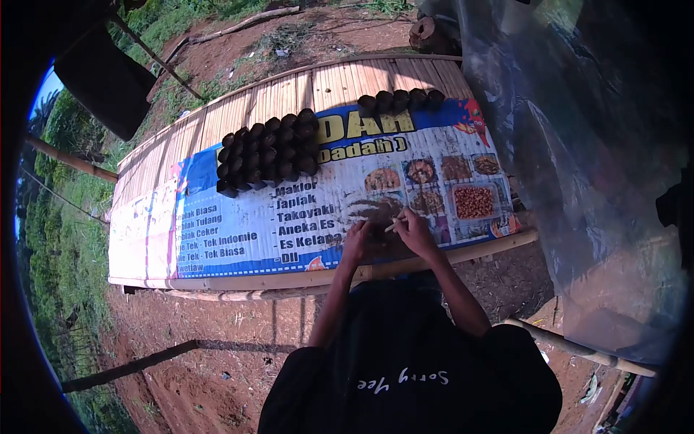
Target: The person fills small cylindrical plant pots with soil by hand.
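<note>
My left hand [356,240] is low over the banner near the front edge of the bamboo table, its fingers bent at a dark patch of soil [379,231]. What it holds, if anything, is too dark to make out. Close to its right, my right hand [413,233] has its fingers closed on a small pale stick [394,225]. A block of several dark soil-filled pots [269,153] stands left of centre on the banner [224,231]. Further back is a short row of similar dark pots [401,102].
A clear tray of small reddish-brown pieces [474,202] lies to the right of my hands. A plastic sheet [578,159] hangs along the right side. Bamboo poles [72,158] cross at the left, and a log [431,36] lies behind the table.
</note>
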`<state>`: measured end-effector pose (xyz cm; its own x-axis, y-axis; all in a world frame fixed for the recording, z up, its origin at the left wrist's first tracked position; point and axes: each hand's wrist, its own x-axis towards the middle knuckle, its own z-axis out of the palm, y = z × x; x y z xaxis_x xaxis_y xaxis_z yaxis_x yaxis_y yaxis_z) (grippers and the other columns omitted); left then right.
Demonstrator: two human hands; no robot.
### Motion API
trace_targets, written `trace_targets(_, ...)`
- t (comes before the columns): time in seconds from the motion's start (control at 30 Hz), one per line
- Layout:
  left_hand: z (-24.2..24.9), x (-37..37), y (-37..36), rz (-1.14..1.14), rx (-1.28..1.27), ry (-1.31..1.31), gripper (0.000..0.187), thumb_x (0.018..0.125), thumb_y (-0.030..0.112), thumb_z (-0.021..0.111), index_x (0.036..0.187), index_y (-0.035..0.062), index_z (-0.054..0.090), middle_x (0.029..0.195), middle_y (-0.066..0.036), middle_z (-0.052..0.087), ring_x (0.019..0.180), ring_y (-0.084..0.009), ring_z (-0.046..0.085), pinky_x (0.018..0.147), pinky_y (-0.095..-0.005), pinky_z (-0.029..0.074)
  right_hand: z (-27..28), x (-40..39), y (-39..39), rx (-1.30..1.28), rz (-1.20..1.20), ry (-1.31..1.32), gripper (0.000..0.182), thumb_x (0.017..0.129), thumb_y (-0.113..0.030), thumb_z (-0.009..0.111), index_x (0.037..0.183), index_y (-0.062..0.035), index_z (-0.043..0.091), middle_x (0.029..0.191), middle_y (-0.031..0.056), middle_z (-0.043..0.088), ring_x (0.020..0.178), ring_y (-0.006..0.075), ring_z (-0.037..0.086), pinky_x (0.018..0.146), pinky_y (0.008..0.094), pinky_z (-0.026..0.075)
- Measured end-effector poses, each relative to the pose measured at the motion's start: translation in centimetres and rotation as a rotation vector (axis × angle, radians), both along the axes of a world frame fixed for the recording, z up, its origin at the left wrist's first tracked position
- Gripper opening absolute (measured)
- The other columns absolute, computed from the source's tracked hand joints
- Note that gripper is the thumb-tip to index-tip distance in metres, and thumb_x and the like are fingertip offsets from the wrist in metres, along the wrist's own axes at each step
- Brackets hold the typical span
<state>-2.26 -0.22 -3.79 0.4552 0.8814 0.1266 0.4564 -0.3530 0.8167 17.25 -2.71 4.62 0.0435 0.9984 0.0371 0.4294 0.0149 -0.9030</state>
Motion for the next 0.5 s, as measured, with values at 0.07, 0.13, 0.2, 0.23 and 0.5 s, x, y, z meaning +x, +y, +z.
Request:
trace_targets(0.07, -1.1, -0.2, 0.5, -0.027, -0.017, 0.047, 0.058, 0.062, 0.029, 0.080, 0.112, 0.0119, 0.059, 0.102, -0.012, 0.058, 0.098, -0.0361, 0.054, 0.083, -0.0443, 0.044, -1.1, 1.8, 0.2, -0.002, -0.109, 0.046, 0.014, 0.089, -0.013, 0.059, 0.087, -0.0007, 0.053, 0.071, 0.0107, 0.063, 0.069, 0.0202, 0.065, 0.061, 0.0343, 0.049)
trace_targets(0.13, -1.9, -0.1, 1.0, -0.026, 0.015, 0.046, 0.065, 0.060, 0.031, 0.081, 0.118, 0.0135, 0.057, 0.106, -0.013, 0.056, 0.101, -0.0366, 0.053, 0.085, -0.0444, 0.044, -2.7, 3.2, 0.6, 0.008, -0.318, 0.105, 0.016, 0.087, -0.015, 0.060, 0.095, -0.0005, 0.058, 0.081, 0.0082, 0.065, 0.072, 0.0137, 0.062, 0.065, 0.0290, 0.048)
trace_targets(0.2, 0.2, 0.3, 0.9, -0.064, 0.015, 0.049, 0.070, 0.058, 0.032, 0.082, 0.120, 0.0131, 0.056, 0.108, -0.014, 0.055, 0.102, -0.0365, 0.052, 0.086, -0.0443, 0.043, -4.0, 4.1, 1.2, 0.031, -0.334, 0.082, 0.018, 0.087, -0.015, 0.060, 0.098, -0.0010, 0.059, 0.084, 0.0085, 0.065, 0.073, 0.0146, 0.063, 0.066, 0.0293, 0.048)
trace_targets(0.23, 0.6, 0.4, 0.8, -0.074, 0.003, 0.054, 0.074, 0.057, 0.033, 0.083, 0.123, 0.0128, 0.055, 0.109, -0.014, 0.054, 0.103, -0.0364, 0.051, 0.087, -0.0442, 0.043, -3.8, 4.3, 1.4, 0.042, -0.323, 0.060, 0.020, 0.087, -0.015, 0.061, 0.101, -0.0015, 0.060, 0.087, 0.0088, 0.066, 0.075, 0.0155, 0.063, 0.067, 0.0297, 0.049)
trace_targets(0.5, 0.9, 1.3, 1.3, -0.071, 0.097, 0.078, 0.068, 0.059, 0.036, 0.082, 0.118, 0.0095, 0.057, 0.109, -0.014, 0.053, 0.101, -0.0343, 0.051, 0.087, -0.0442, 0.041, -4.3, 10.4, 0.0, 0.181, -0.591, -0.357, 0.029, 0.081, -0.009, 0.059, 0.109, -0.0042, 0.058, 0.116, 0.0161, 0.053, 0.117, 0.0340, 0.046, 0.099, 0.0461, 0.035)
